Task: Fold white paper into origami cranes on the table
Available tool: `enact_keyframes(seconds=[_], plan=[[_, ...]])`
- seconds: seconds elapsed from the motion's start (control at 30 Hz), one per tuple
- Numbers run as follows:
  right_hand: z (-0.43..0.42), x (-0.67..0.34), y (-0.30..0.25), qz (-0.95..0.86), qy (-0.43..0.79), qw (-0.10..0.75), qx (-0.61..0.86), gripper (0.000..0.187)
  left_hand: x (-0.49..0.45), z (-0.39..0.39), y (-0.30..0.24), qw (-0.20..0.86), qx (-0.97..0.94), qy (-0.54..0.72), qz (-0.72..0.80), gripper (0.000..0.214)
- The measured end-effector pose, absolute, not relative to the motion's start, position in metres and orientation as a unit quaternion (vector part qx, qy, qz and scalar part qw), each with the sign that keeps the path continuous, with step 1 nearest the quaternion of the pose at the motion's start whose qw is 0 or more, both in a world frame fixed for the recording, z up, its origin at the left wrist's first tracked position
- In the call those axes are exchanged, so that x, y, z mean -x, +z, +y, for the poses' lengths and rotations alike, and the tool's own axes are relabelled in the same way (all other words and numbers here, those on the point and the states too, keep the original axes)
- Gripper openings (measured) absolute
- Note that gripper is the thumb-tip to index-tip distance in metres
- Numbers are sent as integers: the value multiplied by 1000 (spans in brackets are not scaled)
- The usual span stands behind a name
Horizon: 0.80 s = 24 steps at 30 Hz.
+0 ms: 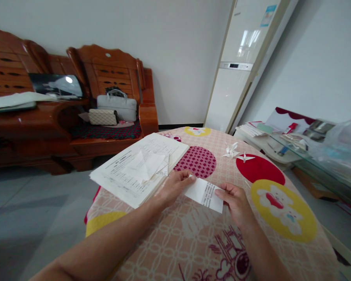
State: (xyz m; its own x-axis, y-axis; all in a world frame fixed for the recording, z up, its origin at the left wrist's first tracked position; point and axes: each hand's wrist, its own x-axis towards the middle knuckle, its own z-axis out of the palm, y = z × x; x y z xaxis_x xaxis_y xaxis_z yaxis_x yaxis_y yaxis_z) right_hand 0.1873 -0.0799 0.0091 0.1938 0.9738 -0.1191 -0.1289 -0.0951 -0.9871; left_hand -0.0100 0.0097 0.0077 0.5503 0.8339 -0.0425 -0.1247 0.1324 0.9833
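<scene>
Between my two hands a folded piece of printed paper (204,194) is held just over the patterned tablecloth (160,249). My left hand (178,186) pinches its upper left corner between thumb and fingers. At the right end, my right hand (232,201) grips the paper's edge, thumb on top. Black print shows on its right half; the left part is blank white. Left of my hands lies a stack of printed sheets (114,175), with loose folded paper pieces (146,166) on top. Folded paper cranes (231,150) sit farther back on the right, one (245,157) standing apart.
A glass-topped side table (298,150) with papers, a plastic bag (345,144) and metal bowls (318,128) stands close on the right. Behind are a wooden armchair (111,74) holding bags (118,107), and a tall white air conditioner (231,89).
</scene>
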Motion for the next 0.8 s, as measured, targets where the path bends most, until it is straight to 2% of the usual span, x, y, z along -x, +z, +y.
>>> enact_keyframes(seconds=[0.17, 0.37, 0.47, 0.63, 0.8], plan=[[-76, -183, 7, -317, 497, 591, 551, 29, 11, 5, 13, 694, -557, 350, 294, 54], [-72, -186, -4, -317, 467, 600, 567, 30, 11, 2, 15, 725, -544, 321, 275, 70], [-71, -189, -8, -336, 428, 589, 598, 33, 9, 2, 11, 744, -516, 324, 276, 66], [-73, -196, -2, -479, 239, 510, 674, 38, 6, 5, 1, 742, -487, 335, 316, 54], [-76, -196, -2, -590, 170, 452, 647, 34, 7, 9, -4, 719, -483, 358, 348, 52]])
